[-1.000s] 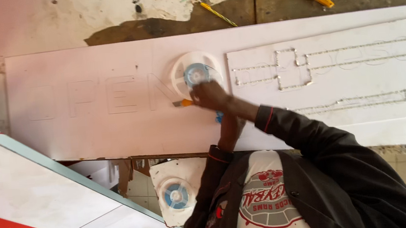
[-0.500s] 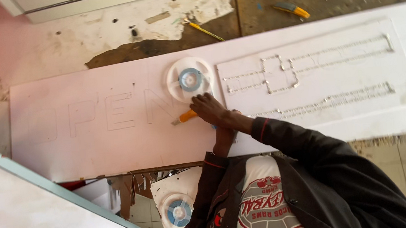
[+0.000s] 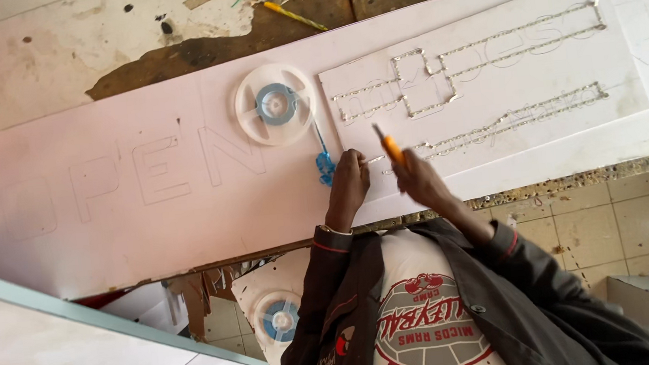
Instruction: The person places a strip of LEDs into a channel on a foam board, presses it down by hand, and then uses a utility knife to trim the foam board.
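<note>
Head view: the person bends over a long white board [image 3: 145, 215]. The right hand [image 3: 418, 177] is closed around an orange-handled knife [image 3: 389, 148], blade tip toward 11 o'clock, on the smaller white panel [image 3: 488, 71] with its cut outlines. The left hand [image 3: 348, 182] presses flat, fingers together, on the panel's lower-left edge. A white reel [image 3: 276, 105] lies at 10 o'clock from the hands. The panel looks light, stiff and easily dented; best steadied by its edge.

Your left hand [image 3: 347, 182] presses flat on the white sign board [image 3: 145, 215] beside a blue strip [image 3: 324, 163]. Your right hand [image 3: 418, 177] grips an orange-handled tool [image 3: 390, 149], possibly a knife, over the smaller white panel [image 3: 489, 79]. A white reel [image 3: 275, 105] lies nearby.
</note>
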